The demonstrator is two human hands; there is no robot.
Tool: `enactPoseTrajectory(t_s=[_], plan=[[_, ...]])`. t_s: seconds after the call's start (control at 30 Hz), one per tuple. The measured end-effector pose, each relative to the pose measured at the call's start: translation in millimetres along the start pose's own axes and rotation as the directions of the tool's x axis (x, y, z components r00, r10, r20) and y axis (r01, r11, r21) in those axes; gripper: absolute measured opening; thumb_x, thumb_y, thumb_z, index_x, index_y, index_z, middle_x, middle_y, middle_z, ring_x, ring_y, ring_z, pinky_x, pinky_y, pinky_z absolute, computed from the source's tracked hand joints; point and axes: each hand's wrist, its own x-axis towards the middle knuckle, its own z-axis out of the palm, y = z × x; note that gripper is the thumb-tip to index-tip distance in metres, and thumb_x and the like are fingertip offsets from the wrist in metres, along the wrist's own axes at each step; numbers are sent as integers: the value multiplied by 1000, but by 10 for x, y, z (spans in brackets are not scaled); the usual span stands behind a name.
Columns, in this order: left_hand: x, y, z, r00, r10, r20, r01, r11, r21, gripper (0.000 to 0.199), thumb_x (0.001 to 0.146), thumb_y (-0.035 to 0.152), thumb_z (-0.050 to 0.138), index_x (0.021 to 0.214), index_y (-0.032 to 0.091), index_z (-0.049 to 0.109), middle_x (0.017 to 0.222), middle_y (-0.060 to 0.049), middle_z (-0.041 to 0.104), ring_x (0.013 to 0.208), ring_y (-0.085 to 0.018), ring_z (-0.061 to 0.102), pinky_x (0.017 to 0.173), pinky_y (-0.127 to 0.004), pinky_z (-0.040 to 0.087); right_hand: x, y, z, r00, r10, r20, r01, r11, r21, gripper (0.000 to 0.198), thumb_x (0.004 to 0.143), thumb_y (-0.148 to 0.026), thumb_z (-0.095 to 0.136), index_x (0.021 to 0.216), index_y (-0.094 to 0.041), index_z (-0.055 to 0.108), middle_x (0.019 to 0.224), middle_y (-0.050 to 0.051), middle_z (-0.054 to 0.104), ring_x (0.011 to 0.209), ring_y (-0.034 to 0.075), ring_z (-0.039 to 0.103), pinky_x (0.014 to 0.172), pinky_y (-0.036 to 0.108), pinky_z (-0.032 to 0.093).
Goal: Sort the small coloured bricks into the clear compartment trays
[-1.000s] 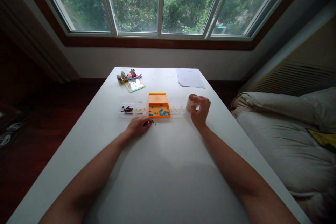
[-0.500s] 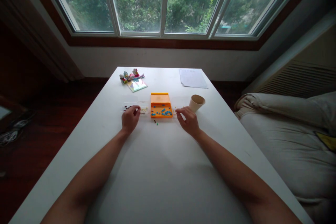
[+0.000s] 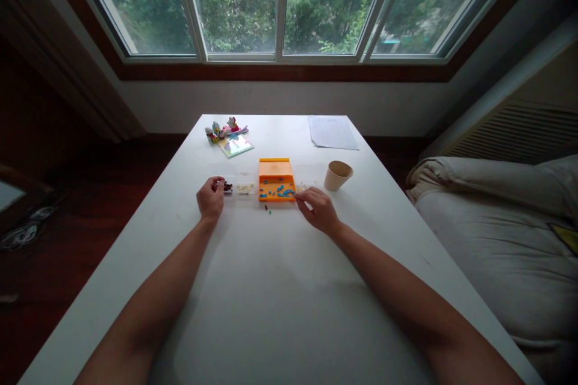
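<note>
An orange tray (image 3: 277, 199) with an upright back part lies in the middle of the table, with small blue pieces (image 3: 284, 192) scattered in it. My left hand (image 3: 210, 197) is left of it, its fingertips pinched at the small dark brown pieces (image 3: 228, 187). Between that hand and the tray lie cream-coloured pieces (image 3: 245, 189) in a clear container. My right hand (image 3: 317, 207) has its fingers closed at the tray's front right corner, beside a few pale yellow pieces (image 3: 303, 187). Whatever either pinch holds is too small to make out.
A brown paper cup (image 3: 338, 176) stands right of my right hand. Two tiny loose pieces (image 3: 268, 210) lie before the tray. Farther back are small colourful figures (image 3: 223, 128), a shiny card (image 3: 236, 145) and paper sheets (image 3: 333, 132). A padded seat (image 3: 474, 240) is beyond the table's right edge.
My left hand has moved left, from above the cream pieces to the dark brown ones. My right hand has shifted slightly left and nearer to me, to the tray's corner.
</note>
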Motion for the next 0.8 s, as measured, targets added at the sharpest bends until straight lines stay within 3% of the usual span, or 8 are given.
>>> enactPoseTrajectory(t_s=[0.3, 0.43, 0.53, 0.63, 0.7, 0.8], plan=[[-31, 44, -21, 998, 59, -17, -58, 998, 38, 22, 90, 37, 56, 97, 21, 68, 63, 4, 56, 57, -12, 53, 60, -22, 40, 15, -53, -2, 996, -20, 83, 21, 1000, -7, 17, 99, -27, 51, 99, -24, 68, 88, 6, 71, 84, 22, 62, 81, 38, 50], [-136, 149, -5, 976, 193, 105, -199, 978, 59, 20, 91, 36, 55, 96, 21, 67, 65, 3, 58, 59, -12, 54, 62, -23, 40, 36, -132, 41, 969, -99, 227, 98, 995, 17, 17, 98, -25, 52, 106, -25, 67, 93, 6, 70, 87, 21, 63, 83, 37, 51], [-265, 237, 60, 883, 331, 332, -363, 931, 39, 19, 92, 33, 55, 97, 21, 69, 64, 2, 59, 60, -13, 54, 64, -23, 40, 29, -187, 122, 934, -140, 328, 141, 990, 20, 26, 96, -26, 57, 121, -25, 64, 104, 8, 69, 96, 22, 62, 87, 38, 51], [-384, 308, 135, 700, 453, 553, -526, 850, -30, 18, 91, 28, 57, 98, 23, 72, 71, 0, 65, 65, -14, 58, 65, -24, 40, 2, -219, 215, 911, -153, 384, 171, 985, -12, 44, 93, -30, 64, 136, -26, 57, 113, 10, 66, 103, 25, 59, 93, 44, 50], [-433, 339, 166, 604, 492, 626, -588, 806, -66, 18, 90, 25, 57, 100, 25, 73, 78, -1, 70, 70, -15, 61, 67, -25, 41, -17, -229, 259, 901, -158, 403, 192, 980, -45, 52, 92, -34, 66, 141, -26, 53, 120, 12, 64, 110, 28, 55, 97, 48, 47], [-454, 359, 183, 546, 513, 662, -620, 779, -93, 23, 92, 23, 56, 105, 27, 73, 91, -2, 74, 77, -16, 65, 71, -25, 43, -32, -232, 279, 892, -158, 423, 206, 976, -70, 52, 94, -38, 63, 143, -26, 52, 128, 13, 61, 119, 30, 51, 102, 51, 44]])
